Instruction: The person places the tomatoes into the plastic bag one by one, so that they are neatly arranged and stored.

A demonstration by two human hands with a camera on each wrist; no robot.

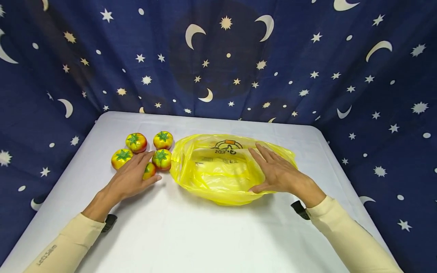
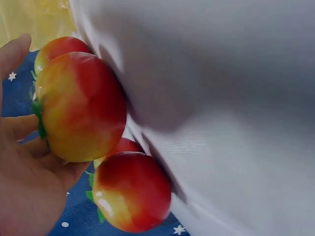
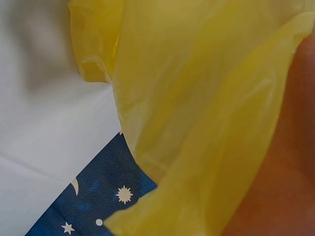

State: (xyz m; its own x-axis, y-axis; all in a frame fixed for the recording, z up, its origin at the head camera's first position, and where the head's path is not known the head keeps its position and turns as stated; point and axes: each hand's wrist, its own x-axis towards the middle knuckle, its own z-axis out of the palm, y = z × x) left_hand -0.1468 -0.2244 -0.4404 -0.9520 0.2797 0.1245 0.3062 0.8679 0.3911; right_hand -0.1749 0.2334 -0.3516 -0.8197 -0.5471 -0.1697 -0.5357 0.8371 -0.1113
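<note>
My left hand (image 1: 134, 176) reaches over a red-and-yellow toy tomato (image 1: 149, 171) with a green leafy top, its fingers loosely extended and partly hiding the fruit. In the left wrist view that tomato (image 2: 81, 108) sits in front of the palm, thumb and fingers to either side. Right beside it stands another toy tomato (image 1: 162, 159). A thin yellow plastic bag (image 1: 218, 199) lies with its mouth spread wide. Over the bag's right side, my right hand (image 1: 278, 170) has its fingers spread, thumb at the near rim. Yellow film (image 3: 197, 108) overlaps part of this hand in the right wrist view.
More toy tomatoes (image 1: 136, 142) stand around the left hand, just left of the bag. Everything rests on a table with a white cloth (image 1: 211, 239). A dark blue curtain (image 1: 218, 76) with moons and stars hangs behind and beside the table.
</note>
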